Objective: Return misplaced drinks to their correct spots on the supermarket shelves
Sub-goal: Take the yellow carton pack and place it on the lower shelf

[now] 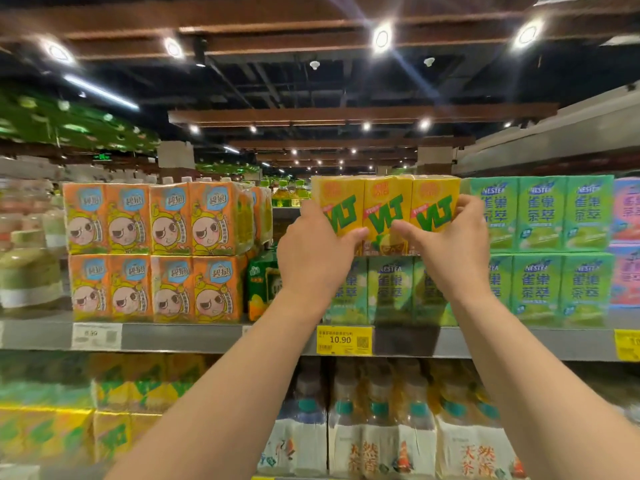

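Observation:
A yellow multipack of VLT lemon tea cartons (386, 206) sits on top of a green Nestea multipack (388, 289) on the top shelf. My left hand (313, 251) grips the yellow pack's left side and my right hand (450, 244) grips its right side, thumbs across its front. Both arms reach up from below. The lower part of the yellow pack is hidden behind my hands.
Orange cartoon-face carton packs (156, 251) stack two high at the left. More green Nestea packs (550, 247) stand at the right, pink packs (627, 244) beyond. The grey shelf edge (180, 337) carries a yellow 10.90 price tag (344, 340). Bottled tea packs (381, 427) and yellow VLT packs (114, 407) fill the shelf below.

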`<action>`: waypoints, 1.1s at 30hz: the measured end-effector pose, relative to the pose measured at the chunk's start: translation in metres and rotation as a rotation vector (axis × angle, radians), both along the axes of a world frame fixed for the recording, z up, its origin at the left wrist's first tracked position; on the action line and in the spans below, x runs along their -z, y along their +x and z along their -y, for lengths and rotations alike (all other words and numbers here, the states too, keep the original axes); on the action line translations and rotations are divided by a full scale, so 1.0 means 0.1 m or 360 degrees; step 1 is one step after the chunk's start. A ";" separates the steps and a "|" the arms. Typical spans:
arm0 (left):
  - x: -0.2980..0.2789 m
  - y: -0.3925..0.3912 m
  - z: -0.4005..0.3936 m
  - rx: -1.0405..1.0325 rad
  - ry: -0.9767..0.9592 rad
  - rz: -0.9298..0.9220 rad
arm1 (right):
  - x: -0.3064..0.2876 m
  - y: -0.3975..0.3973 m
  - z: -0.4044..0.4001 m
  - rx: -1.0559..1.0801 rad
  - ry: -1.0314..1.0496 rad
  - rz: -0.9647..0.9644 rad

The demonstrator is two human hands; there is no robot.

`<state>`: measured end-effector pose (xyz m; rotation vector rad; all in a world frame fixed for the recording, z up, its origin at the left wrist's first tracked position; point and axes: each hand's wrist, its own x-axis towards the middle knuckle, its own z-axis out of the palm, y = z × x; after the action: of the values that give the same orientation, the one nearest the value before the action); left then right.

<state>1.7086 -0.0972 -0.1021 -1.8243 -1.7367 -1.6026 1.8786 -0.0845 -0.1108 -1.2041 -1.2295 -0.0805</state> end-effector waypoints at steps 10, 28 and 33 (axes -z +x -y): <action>0.24 -0.12 0.51 -0.0156 0.0227 0.0201 | 0.20 -0.12 0.35 -0.0467 0.0279 -0.0168; 0.86 -1.33 1.80 -0.0673 0.0682 0.0171 | 0.72 -1.40 1.19 -0.1347 0.0319 -0.0500; 0.92 -2.03 2.17 -0.0722 0.0731 0.0150 | 0.78 -2.05 1.46 -0.1451 0.0228 -0.0492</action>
<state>1.5057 -0.3141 -0.1942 -1.0743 -1.5047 -1.7190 1.6733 -0.2308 -0.1883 -0.4265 -1.3584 0.6560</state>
